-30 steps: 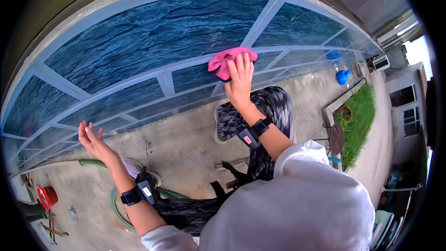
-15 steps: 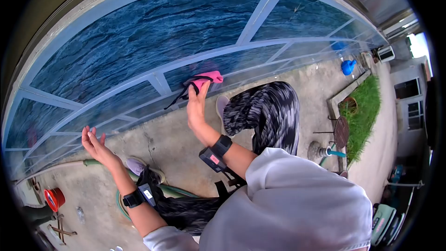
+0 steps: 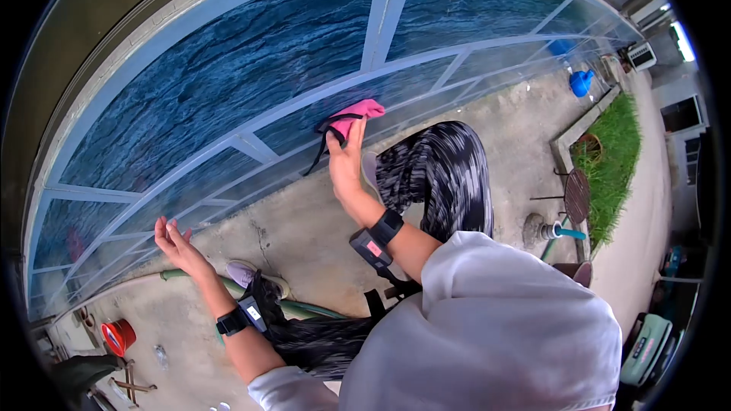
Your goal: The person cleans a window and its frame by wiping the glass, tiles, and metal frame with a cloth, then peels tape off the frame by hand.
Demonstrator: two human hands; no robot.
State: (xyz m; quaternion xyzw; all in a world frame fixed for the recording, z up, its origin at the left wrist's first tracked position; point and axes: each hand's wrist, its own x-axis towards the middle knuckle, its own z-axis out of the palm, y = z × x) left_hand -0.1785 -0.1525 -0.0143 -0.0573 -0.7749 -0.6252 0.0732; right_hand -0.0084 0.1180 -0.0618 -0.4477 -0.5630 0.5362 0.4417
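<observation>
A pink cloth with dark edging (image 3: 358, 116) is in my right hand (image 3: 347, 164), pressed against a lower pane of the blue-framed glass wall (image 3: 278, 110). Its dark strap dangles down to the left. My left hand (image 3: 181, 250) hangs in the air to the left, near the lower frame bars, with its fingers apart and nothing in them. Behind the large panes shows a dark blue, wavy-patterned surface. Each of my wrists wears a black strap with a small box.
A red bucket (image 3: 118, 336) stands at the lower left, near a wooden folding stand (image 3: 132, 384). A green hose (image 3: 304, 310) runs over the concrete by my feet. At the right are a blue container (image 3: 581, 83), a grass strip (image 3: 618, 175) and a round brown stool (image 3: 576, 195).
The camera view has turned, so the whole scene sits differently in the frame. The pink cloth stays in my right hand at the glass; my left hand remains raised and free.
</observation>
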